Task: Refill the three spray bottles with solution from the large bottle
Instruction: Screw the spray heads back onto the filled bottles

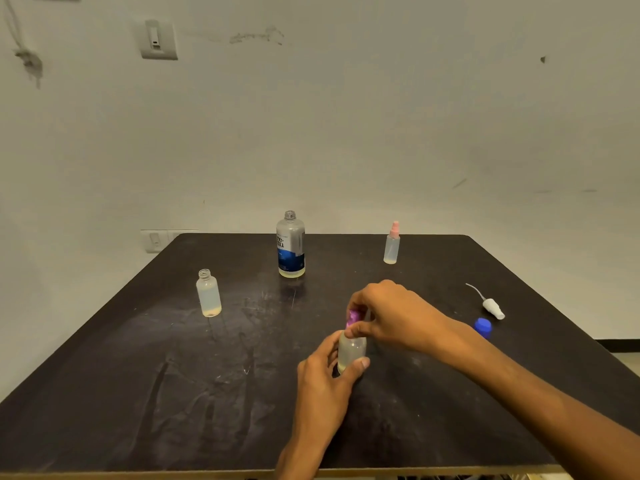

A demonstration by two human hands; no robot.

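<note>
Three spray bottles: none looks refilled; each shows only a shallow layer at its base.
Held bottle: table centre, left hand gripping the body, right hand pinching its purple sprayer.
Open bottle: 9 o'clock, uncapped.
Pink-topped bottle: 1 o'clock, still closed.
Large bottle: 12 o'clock, uncapped, nearly empty.
White sprayer, blue cap: 3 o'clock, loose.
Surface: dark scuffed table.
Room: pale wall, switch plate.
</note>
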